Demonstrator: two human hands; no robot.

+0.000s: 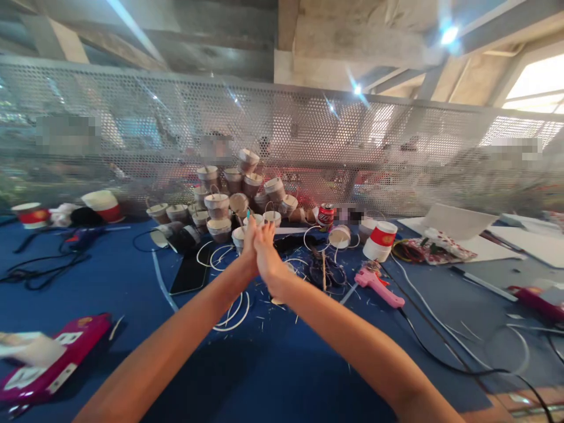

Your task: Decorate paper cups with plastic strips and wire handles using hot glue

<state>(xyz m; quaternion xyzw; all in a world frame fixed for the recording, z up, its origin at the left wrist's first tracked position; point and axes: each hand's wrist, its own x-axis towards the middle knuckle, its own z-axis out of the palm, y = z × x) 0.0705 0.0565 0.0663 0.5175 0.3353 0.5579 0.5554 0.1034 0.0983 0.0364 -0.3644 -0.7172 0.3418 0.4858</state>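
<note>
Two palms, of your left hand [249, 245] and right hand [268, 247], press together, fingers straight and aimed at the far edge of the blue surface [264, 376]; whether they hold anything, including the small teal tip [248, 213] beside them, cannot be told. Your forearms converge from the near corners, apparently for even pressure. Just beyond, small brown-and-white tapered cups [217, 207] are heaped along the far edge, probably to give your arms room. The pink glue gun [379, 288] lies rightward, handle toward the near right corner, likely for easy reach.
</note>
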